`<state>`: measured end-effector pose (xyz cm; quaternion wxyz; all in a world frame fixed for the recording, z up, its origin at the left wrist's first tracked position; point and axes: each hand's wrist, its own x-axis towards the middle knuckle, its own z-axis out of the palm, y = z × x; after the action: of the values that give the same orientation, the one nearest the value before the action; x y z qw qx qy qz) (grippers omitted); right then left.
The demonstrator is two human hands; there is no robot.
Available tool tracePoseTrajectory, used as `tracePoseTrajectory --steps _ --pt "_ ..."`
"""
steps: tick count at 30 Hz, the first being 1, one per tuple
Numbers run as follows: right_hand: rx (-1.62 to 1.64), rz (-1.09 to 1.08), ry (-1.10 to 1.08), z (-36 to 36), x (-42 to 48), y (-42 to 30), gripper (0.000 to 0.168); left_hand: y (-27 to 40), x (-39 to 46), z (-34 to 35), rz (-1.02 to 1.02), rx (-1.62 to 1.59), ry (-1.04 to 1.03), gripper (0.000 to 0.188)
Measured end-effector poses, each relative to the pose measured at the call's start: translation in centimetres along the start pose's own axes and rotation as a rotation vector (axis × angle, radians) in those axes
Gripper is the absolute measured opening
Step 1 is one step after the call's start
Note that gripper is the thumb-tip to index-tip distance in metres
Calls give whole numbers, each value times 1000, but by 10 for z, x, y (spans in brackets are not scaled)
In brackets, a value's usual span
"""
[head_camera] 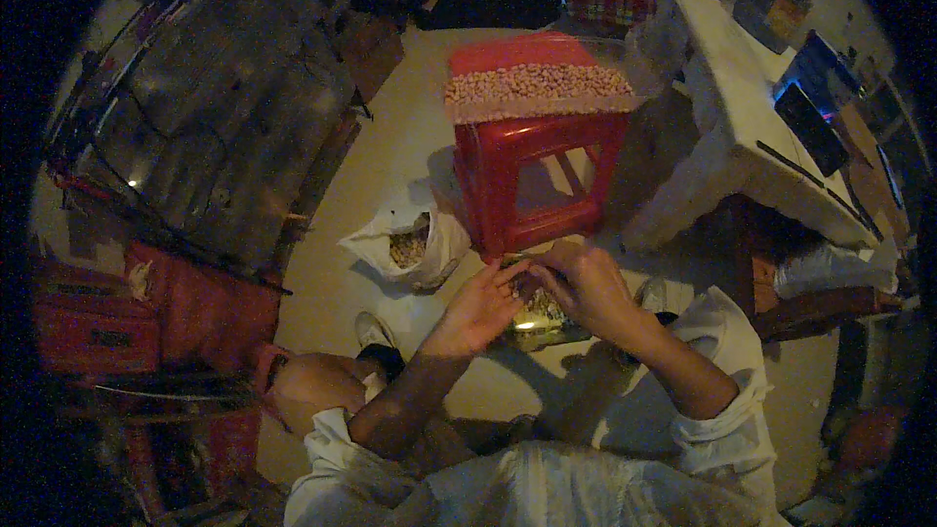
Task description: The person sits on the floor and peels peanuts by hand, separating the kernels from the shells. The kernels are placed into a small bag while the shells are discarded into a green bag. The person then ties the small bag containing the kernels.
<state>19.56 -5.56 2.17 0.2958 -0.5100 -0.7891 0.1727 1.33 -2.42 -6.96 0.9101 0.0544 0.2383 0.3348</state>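
My left hand (476, 311) is turned palm up, its fingers slightly curled. Over its fingertips bends my right hand (589, 285), thumb and fingers drawn together. The fingertips of both hands meet; dimness and blur hide whether something small is between them. Below them on the floor is a shiny container or bag (543, 318) with pale bits in it, partly covered by my hands. Left of my hands stands an opened white plastic bag (445, 245) holding what look like unshelled peanuts (408, 250). Just beyond, shelled peanuts (542, 84) fill part of a clear tray (545, 111).
The tray rests on a red plastic stool (494, 183). To the right, a table with a pale cover (721, 88) carries a dark phone-like device (809, 128). A large dark-covered surface (234, 110) and red furniture (198, 307) flank the left. My shoes (377, 329) are on the floor.
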Motion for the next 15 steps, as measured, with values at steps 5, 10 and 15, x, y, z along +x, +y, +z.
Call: tracePoseTrajectory --steps 5,10,15 --pt "-182 41 -181 -5 -11 -1 17 44 10 58 159 -44 -30 52" --pt "-149 -59 -148 -6 -17 -2 16 133 68 155 337 150 -289 61" --pt "-205 -92 -93 8 -22 9 12 153 70 193 697 526 0 55"
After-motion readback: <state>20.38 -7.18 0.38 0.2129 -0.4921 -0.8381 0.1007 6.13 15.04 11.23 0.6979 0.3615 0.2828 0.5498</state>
